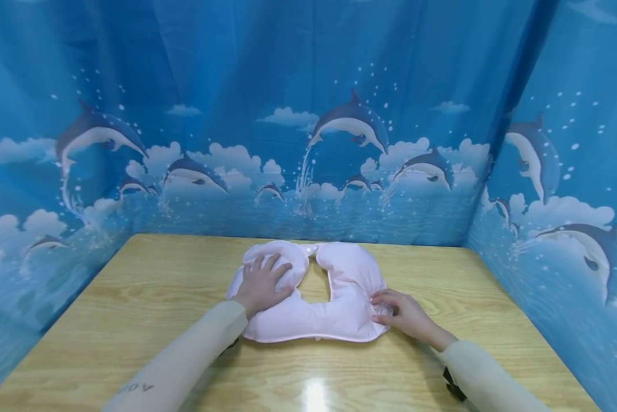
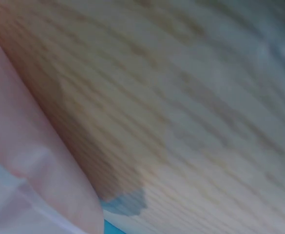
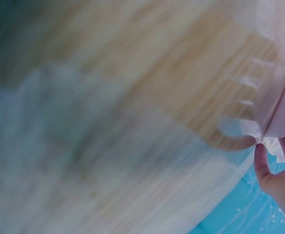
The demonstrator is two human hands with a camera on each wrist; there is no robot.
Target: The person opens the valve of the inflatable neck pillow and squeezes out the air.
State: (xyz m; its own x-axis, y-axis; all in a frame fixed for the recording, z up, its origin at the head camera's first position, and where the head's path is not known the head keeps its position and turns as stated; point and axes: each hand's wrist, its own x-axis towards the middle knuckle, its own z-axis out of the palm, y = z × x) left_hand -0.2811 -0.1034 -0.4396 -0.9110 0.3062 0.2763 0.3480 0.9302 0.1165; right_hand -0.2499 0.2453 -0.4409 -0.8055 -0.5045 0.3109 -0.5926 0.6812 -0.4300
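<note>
The pillow (image 1: 315, 320) is lying crosswise, long axis left to right, the left hand (image 1: 263, 282) spreading over its left lobe, the right hand (image 1: 405, 313) pinching its right edge.

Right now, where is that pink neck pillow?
In the head view, the pink neck pillow lies below centre on the table, with the left hand on its left side, the right hand at its right edge.

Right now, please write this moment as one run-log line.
left hand: spread on pink neck pillow | right hand: grips its right edge | pillow: lies on wooden table
</note>
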